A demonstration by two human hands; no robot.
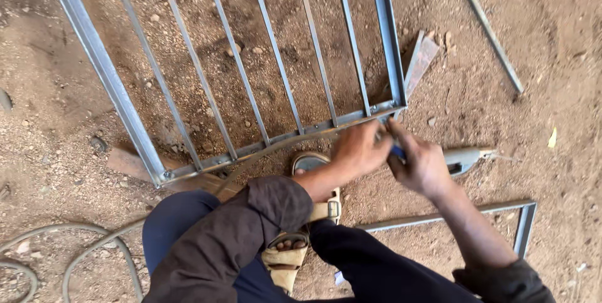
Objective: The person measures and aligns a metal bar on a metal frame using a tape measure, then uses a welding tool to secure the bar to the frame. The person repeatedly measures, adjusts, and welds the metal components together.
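Hoses: two pale grey rubber hoses (75, 246) curved over the dirt far to the left of the left hand, their loops cut off by the bottom-left corner.
Grille: a grey steel frame with thin upright bars (238, 64) lay flat on the ground beyond both hands; its top ran out of the picture, and its near rail passed just ahead of the knuckles.
Curved strip: a thin bent metal strip (276, 146) ran along the near rail towards the left hand; where it ended was hidden by the fingers.
Sandal: a tan strapped sandal (301, 240) on a foot lay below the left hand, partly covered by the dark brown sleeve.
Left hand: the left hand (359, 149) was curled at the grille's near right corner, fingers bent down onto the rail; what they pinched could not be made out.
Right hand: the right hand (419, 166) was closed around the blue-banded handle of a grey metal tool (464, 157), touching the left hand's fingertips.
Tool: its pale body stuck out to the right of the right hand, ending in a thin tip that was hard to read.
Small frame: a grey angle-iron rectangle (523, 215) lay below and right of the right forearm, its left part hidden by the trouser leg.
Loose rod: a slim steel bar (489, 30) lay slanted well above the right hand.
Ground: reddish-brown sandy soil (564, 90), gritty with pebbles.
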